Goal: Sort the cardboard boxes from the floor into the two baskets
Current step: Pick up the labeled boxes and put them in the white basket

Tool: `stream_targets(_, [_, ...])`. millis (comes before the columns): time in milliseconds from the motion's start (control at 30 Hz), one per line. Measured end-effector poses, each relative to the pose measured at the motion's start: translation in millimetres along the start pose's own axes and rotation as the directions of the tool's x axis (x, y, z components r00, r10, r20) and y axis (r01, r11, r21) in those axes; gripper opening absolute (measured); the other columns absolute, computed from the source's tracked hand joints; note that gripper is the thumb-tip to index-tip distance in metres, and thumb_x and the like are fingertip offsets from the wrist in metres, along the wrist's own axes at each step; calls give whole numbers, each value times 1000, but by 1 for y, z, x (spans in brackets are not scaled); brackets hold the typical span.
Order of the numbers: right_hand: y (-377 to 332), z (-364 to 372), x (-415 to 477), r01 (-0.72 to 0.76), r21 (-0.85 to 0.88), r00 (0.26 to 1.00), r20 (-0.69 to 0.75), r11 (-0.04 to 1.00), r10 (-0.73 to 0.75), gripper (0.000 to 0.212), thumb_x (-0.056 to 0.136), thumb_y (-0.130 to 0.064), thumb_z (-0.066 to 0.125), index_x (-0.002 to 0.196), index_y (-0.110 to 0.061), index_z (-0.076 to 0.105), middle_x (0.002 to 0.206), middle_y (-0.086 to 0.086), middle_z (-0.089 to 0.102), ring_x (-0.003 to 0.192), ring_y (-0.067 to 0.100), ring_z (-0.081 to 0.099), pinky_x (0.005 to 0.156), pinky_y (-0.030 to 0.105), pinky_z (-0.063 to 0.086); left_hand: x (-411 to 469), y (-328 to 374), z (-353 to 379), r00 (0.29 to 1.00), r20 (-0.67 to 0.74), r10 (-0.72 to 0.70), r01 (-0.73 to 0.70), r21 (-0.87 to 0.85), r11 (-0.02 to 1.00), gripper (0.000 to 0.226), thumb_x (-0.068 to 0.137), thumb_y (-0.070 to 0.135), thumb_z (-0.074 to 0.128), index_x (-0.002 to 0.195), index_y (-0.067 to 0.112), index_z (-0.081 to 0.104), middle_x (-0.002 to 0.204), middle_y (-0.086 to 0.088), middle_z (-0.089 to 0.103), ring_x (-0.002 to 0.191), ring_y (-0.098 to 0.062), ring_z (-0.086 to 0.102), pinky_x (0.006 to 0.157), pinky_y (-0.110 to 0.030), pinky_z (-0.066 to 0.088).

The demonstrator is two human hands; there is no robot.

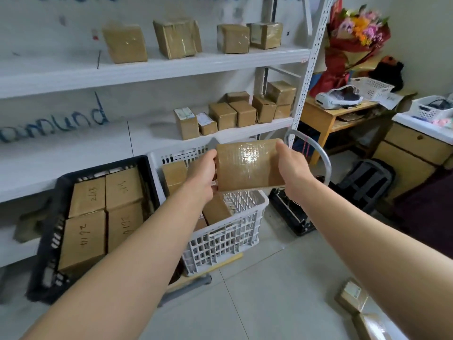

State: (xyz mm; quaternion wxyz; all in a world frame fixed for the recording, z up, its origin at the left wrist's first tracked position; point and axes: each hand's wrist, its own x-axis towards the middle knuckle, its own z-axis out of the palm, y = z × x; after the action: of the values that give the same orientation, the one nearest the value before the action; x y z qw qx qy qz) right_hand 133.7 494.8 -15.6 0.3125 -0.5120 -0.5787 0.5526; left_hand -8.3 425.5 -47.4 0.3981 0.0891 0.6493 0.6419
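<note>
I hold a taped brown cardboard box (247, 165) in the air with both hands, above the white basket (228, 236). My left hand (202, 174) grips its left edge and my right hand (293, 169) grips its right edge. The white basket holds a few small boxes, partly hidden by my left arm. Left of it stands a black basket (46, 244) with several larger boxes marked in pen. Two more cardboard boxes (353, 296) lie on the floor at the bottom right, beside my right forearm.
White shelving (157, 67) behind the baskets carries several boxes on two levels. A hand trolley (291, 212) stands right of the white basket. A wooden desk (326, 114), a cabinet (414, 148) and a dark backpack (370, 177) fill the right side.
</note>
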Motion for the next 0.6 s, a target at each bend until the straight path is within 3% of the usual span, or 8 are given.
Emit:
stream_targets(167, [-8, 55, 16, -41, -12, 997, 66, 999, 42, 53, 101, -37, 36, 130, 6, 46, 136, 26, 48, 124, 39, 47, 99, 44, 41, 31, 18, -46, 999, -22, -34, 34, -11, 999, 16, 90, 30, 50, 91, 19, 62, 90, -1, 65, 79, -22, 59, 62, -33, 53])
stream_targets(233, [-8, 72, 24, -55, -32, 992, 109, 998, 58, 49, 100, -39, 36, 125, 0, 53, 115, 18, 60, 108, 32, 56, 88, 38, 42, 41, 20, -59, 998, -34, -58, 57, -26, 998, 15, 91, 28, 50, 88, 19, 61, 92, -3, 65, 78, -23, 59, 65, -35, 54])
stream_targets(300, [-9, 88, 33, -73, -45, 989, 125, 996, 78, 41, 100, -39, 38, 108, -4, 59, 82, 5, 54, 78, 18, 52, 72, 31, 41, 49, 18, -68, 995, -47, -86, 84, -46, 995, 16, 93, 28, 50, 88, 18, 61, 89, -5, 63, 77, -25, 59, 72, -41, 56])
stream_targets(333, [-9, 96, 38, -76, -57, 988, 132, 995, 83, 40, 100, -38, 38, 103, -4, 59, 76, 3, 49, 70, 15, 48, 65, 29, 40, 53, 17, -71, 992, -57, -109, 106, -53, 993, 17, 95, 30, 50, 88, 18, 61, 87, -6, 63, 78, -26, 60, 77, -44, 55])
stream_targets(467, [2, 124, 71, -51, -177, 975, 205, 983, 88, 40, 101, -39, 37, 108, -4, 57, 79, 4, 49, 75, 15, 47, 62, 27, 37, 70, 7, -80, 973, -74, -218, 214, -58, 975, 21, 96, 37, 50, 88, 20, 58, 91, -8, 62, 88, -29, 61, 87, -52, 51])
stream_targets(533, [9, 139, 90, -33, -227, 969, 232, 973, 87, 37, 101, -41, 37, 101, -8, 54, 90, 7, 54, 80, 16, 50, 71, 30, 40, 81, 2, -83, 961, -87, -261, 256, -70, 964, 21, 96, 38, 50, 86, 20, 56, 92, -9, 61, 90, -30, 59, 90, -55, 48])
stream_targets(600, [19, 154, 112, -5, -276, 959, 272, 961, 83, 42, 100, -42, 36, 109, -7, 58, 108, 13, 59, 96, 24, 55, 86, 35, 42, 94, -4, -86, 947, -120, -298, 288, -93, 953, 19, 95, 36, 52, 87, 19, 55, 95, -9, 59, 88, -30, 57, 85, -54, 49])
